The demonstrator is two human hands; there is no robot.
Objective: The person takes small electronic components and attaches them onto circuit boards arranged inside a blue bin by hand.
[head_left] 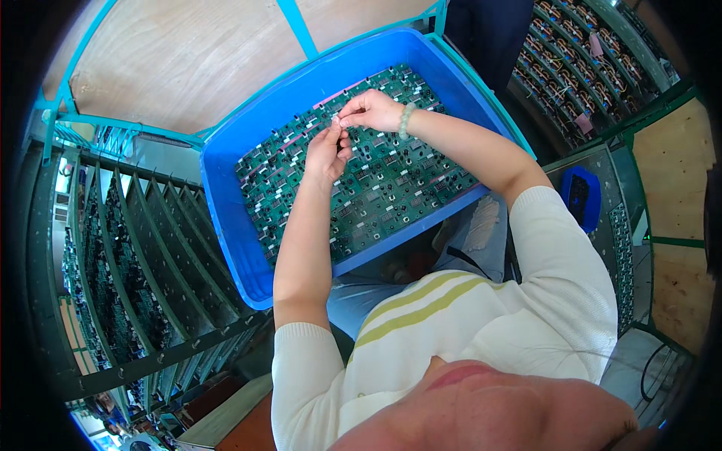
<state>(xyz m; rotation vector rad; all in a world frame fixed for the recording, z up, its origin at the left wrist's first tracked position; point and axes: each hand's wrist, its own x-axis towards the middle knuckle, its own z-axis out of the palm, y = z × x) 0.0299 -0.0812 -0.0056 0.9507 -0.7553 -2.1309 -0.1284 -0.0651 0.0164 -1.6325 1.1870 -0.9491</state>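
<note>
Closest to the lens, a cream sweater (481,323) with yellow-green stripes is seen from above, both short-sleeved arms stretched forward over a blue plastic tub (248,255) that's propped on the lap. The tub is packed with green circuit boards (391,188), laid flat in overlapping rows and studded with small dark and white parts.

Over the upper middle of the boards, the left hand (328,154) and right hand (374,110) are brought together, fingertips nearly touching. A tiny pale piece (336,119) is pinched between them, with the fingers of both hands closed down on it. What the piece actually is can't be made out, it's just too small. A pale green bead bracelet (406,120) is worn on the right wrist.

Off to the left, a dark green slotted rack (150,248) is filled with more boards stood on edge. Another rack of boards (579,60) is seen at upper right, and a smaller blue bin (580,197) is tucked just past the right elbow. A wooden bench (195,60) with teal framing sits beyond the tub.
</note>
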